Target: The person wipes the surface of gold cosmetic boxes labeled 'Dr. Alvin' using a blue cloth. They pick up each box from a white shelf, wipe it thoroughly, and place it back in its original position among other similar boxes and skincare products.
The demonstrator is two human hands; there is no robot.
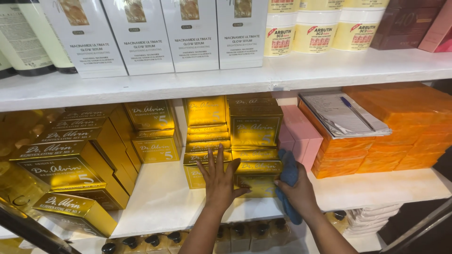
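Gold cardboard boxes (256, 162) stand stacked on the white middle shelf (160, 197); the left hand (219, 181) lies flat on their fronts, fingers spread, while the right hand (296, 190) grips a blue cloth (288, 171) against the stack's right side. A push off-centre could, I judge, topple the pile or shove it against the pink box (301, 134) beside it.

lowest gold box (254, 186) half hidden, bottles (235, 235) cropped
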